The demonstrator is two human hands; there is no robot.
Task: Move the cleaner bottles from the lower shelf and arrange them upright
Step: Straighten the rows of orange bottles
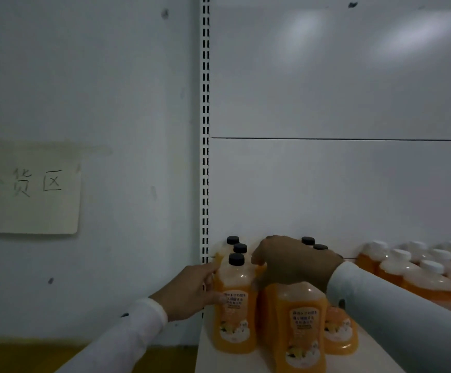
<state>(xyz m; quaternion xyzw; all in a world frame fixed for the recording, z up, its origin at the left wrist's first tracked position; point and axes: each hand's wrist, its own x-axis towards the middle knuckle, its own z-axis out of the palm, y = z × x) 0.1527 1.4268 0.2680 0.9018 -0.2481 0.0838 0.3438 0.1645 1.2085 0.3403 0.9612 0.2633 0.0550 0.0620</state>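
Head view, near to far. Nearest: an orange cleaner bottle [299,329] stands upright at the front of the shelf [208,356]; its cap is hidden under the right hand [294,261]. That hand lies over the top of it, fingers curled down around the neck; judged a top grip, to seat it or keep it plumb. How tightly the fingers pinch: cannot tell.

Beside it, the left hand [192,288] presses the flank of the left front bottle [235,308], fingers straight and together, thumb on the label. Judged as steadying or nudging it into the row.

Behind: black-capped bottles [240,249] upright in a file toward the back panel [340,189]. Right, well apart, white-capped bottles [417,275] in packed rows.

Far left: paper sign [28,189] on the wall.
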